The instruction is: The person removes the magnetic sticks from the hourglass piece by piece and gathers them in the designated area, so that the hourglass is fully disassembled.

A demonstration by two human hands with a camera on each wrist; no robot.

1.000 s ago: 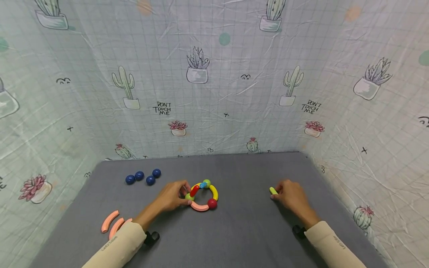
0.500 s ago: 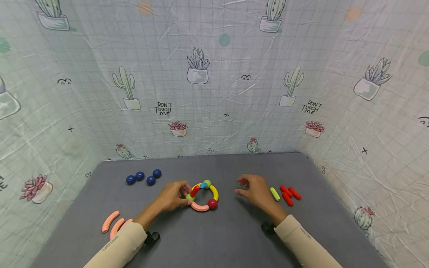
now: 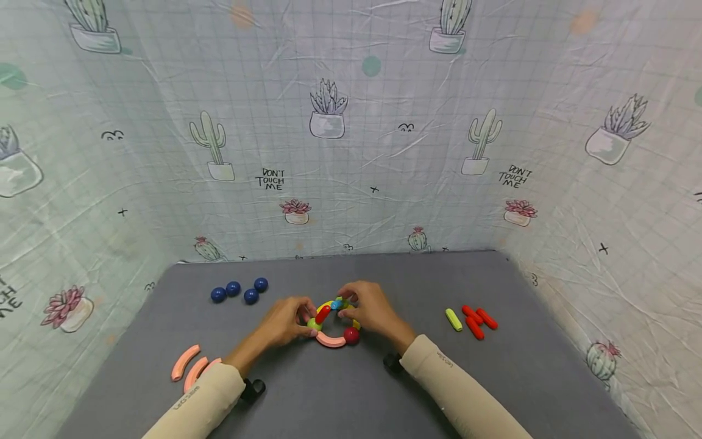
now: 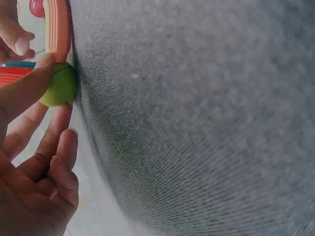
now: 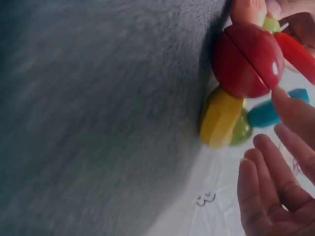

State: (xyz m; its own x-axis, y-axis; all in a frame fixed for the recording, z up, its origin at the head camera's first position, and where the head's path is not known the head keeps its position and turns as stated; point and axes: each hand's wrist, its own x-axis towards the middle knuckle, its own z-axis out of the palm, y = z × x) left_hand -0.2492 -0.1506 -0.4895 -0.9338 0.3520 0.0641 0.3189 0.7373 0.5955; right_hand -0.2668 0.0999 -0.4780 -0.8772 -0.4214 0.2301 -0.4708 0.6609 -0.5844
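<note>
A ring of magnetic building pieces lies mid-table, with curved yellow rods (image 5: 218, 118), a curved pink rod (image 3: 331, 340), a red ball (image 5: 248, 60) and two green balls. My left hand (image 3: 286, 321) pinches the near-left green ball (image 4: 61, 84) between thumb and fingers. From that ball a red rod (image 3: 323, 314) slants upward. A blue rod (image 5: 264, 114) rises from the far green ball (image 5: 241, 129). Around it my right hand (image 3: 373, 308) hovers, fingers parted and loosely bent; whether a fingertip touches the rod is unclear.
Several dark blue balls (image 3: 251, 296) sit at the back left. Curved pink rods (image 3: 185, 363) lie at the front left, partly behind the left forearm. A pale green rod (image 3: 453, 319) and several red rods (image 3: 475, 328) lie on the right. Patterned cloth walls enclose the table.
My right hand has let go of the pale green rod at the right and moved left to the ring. The left hand has stayed on the green ball.
</note>
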